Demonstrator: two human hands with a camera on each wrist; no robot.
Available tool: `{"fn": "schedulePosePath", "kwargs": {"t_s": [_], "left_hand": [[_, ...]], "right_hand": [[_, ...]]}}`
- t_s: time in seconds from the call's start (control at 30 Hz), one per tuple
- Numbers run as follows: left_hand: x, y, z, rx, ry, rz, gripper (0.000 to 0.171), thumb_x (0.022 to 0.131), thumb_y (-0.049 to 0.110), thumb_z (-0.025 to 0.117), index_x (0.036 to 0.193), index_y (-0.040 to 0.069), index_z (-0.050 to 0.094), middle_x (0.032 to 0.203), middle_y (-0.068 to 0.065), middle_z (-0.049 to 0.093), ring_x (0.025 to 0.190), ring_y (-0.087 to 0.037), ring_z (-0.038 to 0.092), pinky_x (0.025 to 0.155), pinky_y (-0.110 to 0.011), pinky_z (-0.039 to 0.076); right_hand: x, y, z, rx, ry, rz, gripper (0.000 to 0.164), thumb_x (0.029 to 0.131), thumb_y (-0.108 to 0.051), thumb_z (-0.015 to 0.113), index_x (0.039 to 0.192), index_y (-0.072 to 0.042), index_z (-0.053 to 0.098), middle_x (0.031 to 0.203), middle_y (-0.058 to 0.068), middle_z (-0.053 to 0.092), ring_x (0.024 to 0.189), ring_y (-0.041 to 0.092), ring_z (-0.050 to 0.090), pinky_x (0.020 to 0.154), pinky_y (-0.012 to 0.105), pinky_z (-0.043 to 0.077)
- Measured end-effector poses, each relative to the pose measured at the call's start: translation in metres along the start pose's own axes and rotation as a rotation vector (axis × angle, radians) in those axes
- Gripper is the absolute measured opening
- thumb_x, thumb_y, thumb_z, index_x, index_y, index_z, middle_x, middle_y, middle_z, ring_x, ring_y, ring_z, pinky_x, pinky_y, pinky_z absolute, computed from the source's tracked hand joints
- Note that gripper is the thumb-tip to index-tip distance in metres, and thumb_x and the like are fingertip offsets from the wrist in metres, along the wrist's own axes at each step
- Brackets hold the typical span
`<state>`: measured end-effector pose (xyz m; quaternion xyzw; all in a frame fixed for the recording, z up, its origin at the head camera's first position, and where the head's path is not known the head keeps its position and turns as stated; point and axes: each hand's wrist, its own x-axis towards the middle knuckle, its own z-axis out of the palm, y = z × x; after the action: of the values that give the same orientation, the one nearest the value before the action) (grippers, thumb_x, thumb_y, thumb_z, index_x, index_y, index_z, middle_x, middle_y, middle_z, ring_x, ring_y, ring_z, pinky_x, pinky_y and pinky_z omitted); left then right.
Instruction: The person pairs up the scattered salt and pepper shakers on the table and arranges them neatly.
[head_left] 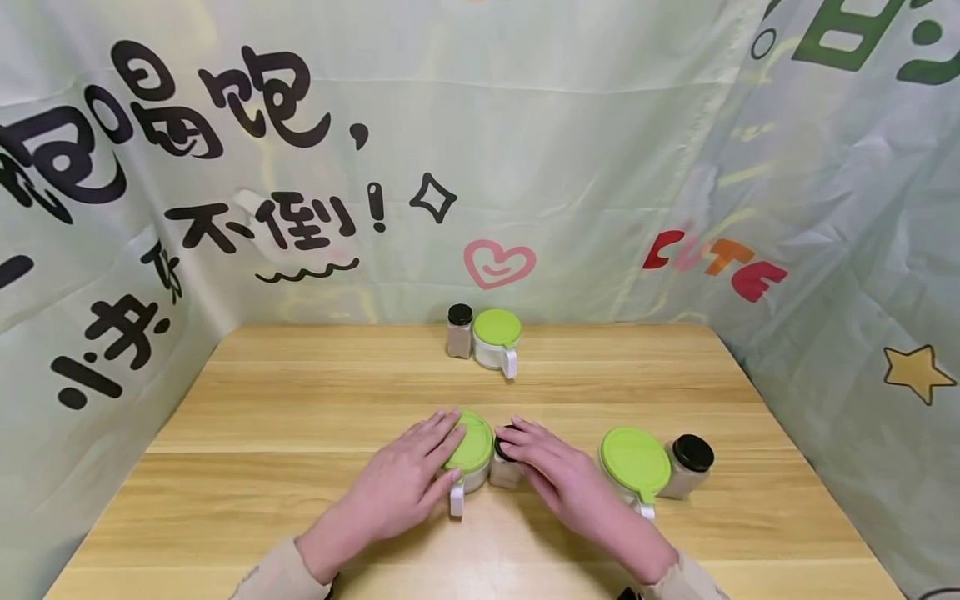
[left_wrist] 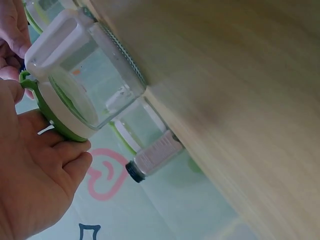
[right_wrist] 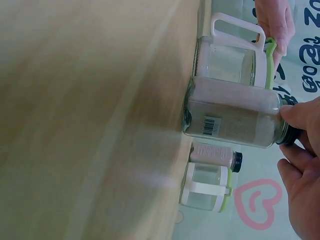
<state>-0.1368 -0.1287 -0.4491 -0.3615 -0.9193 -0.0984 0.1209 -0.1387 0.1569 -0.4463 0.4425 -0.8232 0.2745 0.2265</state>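
Note:
At the near middle of the table, my left hand (head_left: 401,483) holds a clear seasoning jar (left_wrist: 92,62) by its green lid (head_left: 475,444). Its fingers lie at the lid's rim and the thumb is by the white handle (head_left: 457,500). Just to the right stands a square glass spice bottle (right_wrist: 225,112) with a black cap and a barcode label. My right hand (head_left: 566,479) pinches this bottle at the cap, thumb on one side and fingers on the other. Jar and bottle stand upright side by side.
A second green-lidded jar (head_left: 636,460) and a black-capped bottle (head_left: 688,467) stand to the right, near my right wrist. Another bottle (head_left: 460,332) and jar (head_left: 497,337) stand at the table's back edge. A printed cloth (head_left: 585,167) encloses the wooden table (head_left: 300,400).

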Motion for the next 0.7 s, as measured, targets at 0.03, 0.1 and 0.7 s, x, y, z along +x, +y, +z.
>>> {"fn": "schedulePosePath", "kwargs": {"t_s": [0.03, 0.1, 0.7], "left_hand": [[0.0, 0.002, 0.0, 0.004, 0.001, 0.003, 0.059, 0.111, 0.044, 0.044, 0.157, 0.007, 0.045, 0.166, -0.012, 0.035, 0.152, -0.031, 0.037, 0.122, -0.048, 0.037], [0.0, 0.005, 0.0, 0.014, -0.002, 0.003, 0.059, 0.111, 0.044, 0.044, 0.157, 0.007, 0.045, 0.166, -0.012, 0.036, 0.152, -0.03, 0.037, 0.121, -0.046, 0.037], [0.002, 0.033, 0.0, 0.082, -0.034, 0.014, 0.063, 0.11, 0.051, 0.039, 0.156, 0.008, 0.047, 0.165, -0.014, 0.037, 0.149, -0.031, 0.041, 0.121, -0.044, 0.039]], "right_hand": [[-0.001, 0.0, -0.001, 0.003, 0.003, -0.003, 0.05, 0.086, 0.008, 0.073, 0.133, -0.01, 0.068, 0.144, 0.007, 0.064, 0.135, 0.032, 0.059, 0.119, 0.036, 0.039], [-0.004, -0.001, -0.003, 0.008, 0.008, -0.007, 0.051, 0.085, 0.008, 0.072, 0.132, -0.009, 0.068, 0.144, 0.007, 0.064, 0.134, 0.032, 0.059, 0.12, 0.034, 0.038], [-0.024, -0.007, -0.02, 0.013, 0.015, -0.034, 0.029, 0.103, -0.009, 0.061, 0.13, -0.009, 0.07, 0.142, 0.008, 0.066, 0.133, 0.032, 0.06, 0.12, 0.028, 0.036]]}}
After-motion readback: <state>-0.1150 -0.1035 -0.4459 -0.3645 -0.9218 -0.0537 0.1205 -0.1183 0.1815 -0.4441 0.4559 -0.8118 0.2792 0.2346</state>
